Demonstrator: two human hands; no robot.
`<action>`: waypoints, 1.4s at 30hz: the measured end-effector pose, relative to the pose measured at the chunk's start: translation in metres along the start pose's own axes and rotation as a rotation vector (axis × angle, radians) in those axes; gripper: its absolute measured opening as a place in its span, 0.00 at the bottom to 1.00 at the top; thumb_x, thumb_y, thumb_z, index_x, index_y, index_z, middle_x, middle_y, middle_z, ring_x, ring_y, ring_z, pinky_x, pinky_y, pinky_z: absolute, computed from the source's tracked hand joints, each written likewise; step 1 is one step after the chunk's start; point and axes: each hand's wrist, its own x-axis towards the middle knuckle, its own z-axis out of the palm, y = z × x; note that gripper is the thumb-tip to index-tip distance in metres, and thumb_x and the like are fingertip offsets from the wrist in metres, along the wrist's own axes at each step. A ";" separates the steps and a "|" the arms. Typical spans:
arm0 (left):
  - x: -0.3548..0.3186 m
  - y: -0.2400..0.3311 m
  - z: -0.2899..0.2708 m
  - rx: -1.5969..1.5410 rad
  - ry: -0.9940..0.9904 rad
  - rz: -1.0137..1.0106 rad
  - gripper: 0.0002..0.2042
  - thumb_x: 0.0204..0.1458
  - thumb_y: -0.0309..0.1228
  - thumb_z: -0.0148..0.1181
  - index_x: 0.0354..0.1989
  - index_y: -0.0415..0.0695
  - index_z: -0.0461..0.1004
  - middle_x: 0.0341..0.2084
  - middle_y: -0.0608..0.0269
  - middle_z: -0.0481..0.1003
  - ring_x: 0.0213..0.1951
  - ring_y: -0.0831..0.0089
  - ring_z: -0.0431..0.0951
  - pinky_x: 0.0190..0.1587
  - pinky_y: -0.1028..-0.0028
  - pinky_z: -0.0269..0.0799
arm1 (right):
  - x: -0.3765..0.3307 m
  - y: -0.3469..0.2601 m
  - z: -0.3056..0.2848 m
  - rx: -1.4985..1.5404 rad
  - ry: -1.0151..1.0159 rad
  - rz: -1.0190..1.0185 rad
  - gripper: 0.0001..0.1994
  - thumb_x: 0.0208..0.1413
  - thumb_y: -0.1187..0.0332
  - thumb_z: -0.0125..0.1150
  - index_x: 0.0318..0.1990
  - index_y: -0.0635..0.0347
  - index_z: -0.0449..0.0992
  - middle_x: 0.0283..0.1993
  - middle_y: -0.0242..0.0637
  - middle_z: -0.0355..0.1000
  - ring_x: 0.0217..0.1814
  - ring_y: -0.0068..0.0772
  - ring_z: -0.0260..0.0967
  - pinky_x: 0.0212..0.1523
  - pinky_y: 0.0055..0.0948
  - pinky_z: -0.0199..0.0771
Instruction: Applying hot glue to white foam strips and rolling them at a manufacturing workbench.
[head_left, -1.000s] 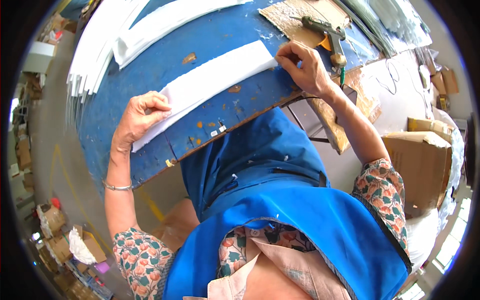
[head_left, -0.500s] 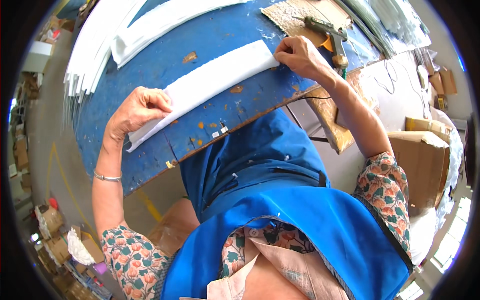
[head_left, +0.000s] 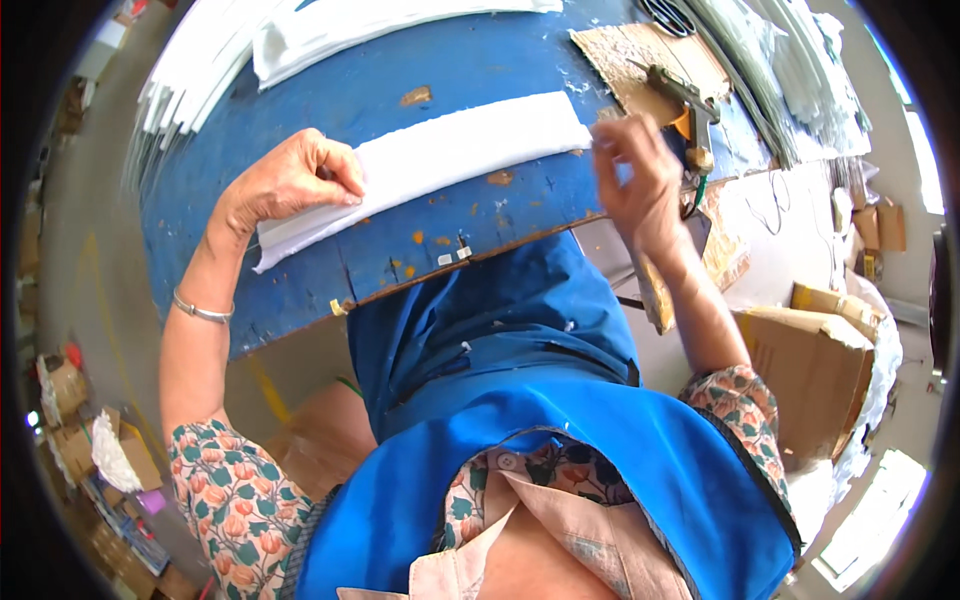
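While the left hand is pinching the near edge of the white strip between thumb and fingertips, toward the left end, the right hand is hovering by the right end with fingers curled, showing too blurred for me to tell whether it's gripping or even touching the fabric. The strip is lying slantwise on the blue table, its left end reaching past the pinch. Main risk I'm seeing: uneven tension. If only the left pinch is holding, a tug there could be skewing the whole length or creasing it, since nothing visible is weighing the middle down. Second: the glue gun is lying just beyond the right hand, nozzle over the cardboard sheet. Can't tell if it's hot; if it is, a stray knuckle could be getting burnt, or glue could be landing on white. The green cord is hanging near the right wrist, so a snag could be dragging the gun. Also, the tabletop is showing a chipped patch among others; sliding fabric over those could be catching or soiling it. The bundle of white rods is sitting well apart, so I'm rating that low.
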 end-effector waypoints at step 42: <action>-0.095 -0.058 0.008 -0.052 0.630 0.200 0.16 0.57 0.38 0.60 0.45 0.39 0.78 0.41 0.61 0.77 0.48 0.74 0.74 0.54 0.72 0.68 | -0.008 -0.066 0.051 -0.285 -0.349 -0.165 0.26 0.54 0.64 0.62 0.60 0.60 0.65 0.59 0.51 0.59 0.65 0.53 0.54 0.65 0.57 0.47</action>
